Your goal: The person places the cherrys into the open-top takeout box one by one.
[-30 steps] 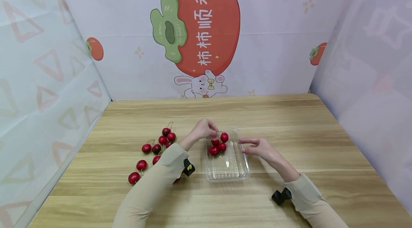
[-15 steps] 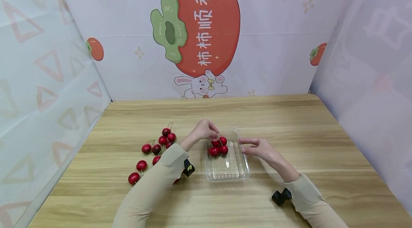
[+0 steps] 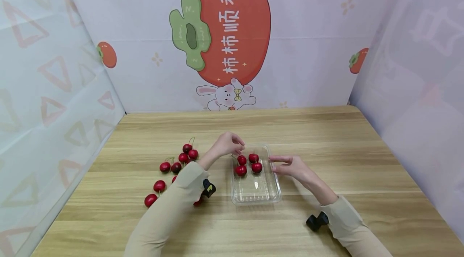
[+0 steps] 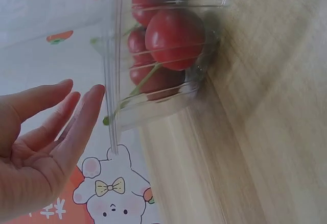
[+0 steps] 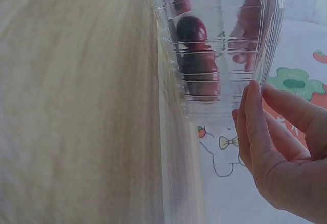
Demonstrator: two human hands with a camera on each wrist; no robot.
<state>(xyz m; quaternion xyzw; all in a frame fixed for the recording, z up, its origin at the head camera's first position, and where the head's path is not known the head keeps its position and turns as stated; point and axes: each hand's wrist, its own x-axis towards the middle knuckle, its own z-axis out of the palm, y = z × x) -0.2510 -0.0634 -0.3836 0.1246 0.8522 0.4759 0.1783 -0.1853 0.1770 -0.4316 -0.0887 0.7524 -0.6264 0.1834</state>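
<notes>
We look down on the bench (image 3: 308, 128), where the loose cherries (image 3: 164, 167) lie to the left of the clear tray (image 3: 256, 201). That sideways gap is the relation that matters most, and the left hand (image 3: 228, 143) is nearer to them: we see them scattered beside and partly behind the left sleeve (image 3: 170, 208), with one showing just under the wrist camera (image 3: 209, 187).

The left hand is at the tray's far left edge, its fingers bent loosely and parted from the thumb; we find nothing in its grasp. The right hand (image 3: 293, 167) is at the opposite long side, fingertips against the rim; we cannot tell whether they pinch it or merely steady it.

The tray's long axis runs from near us toward the printed backdrop (image 3: 308, 67). Inside, we count four cherries (image 3: 256, 167), two to the left and two to the right, all in the far part, while the near part of its floor is bare. From the left wrist we make out a green stem (image 4: 137, 89) slanting across the tray wall toward the rim.
</notes>
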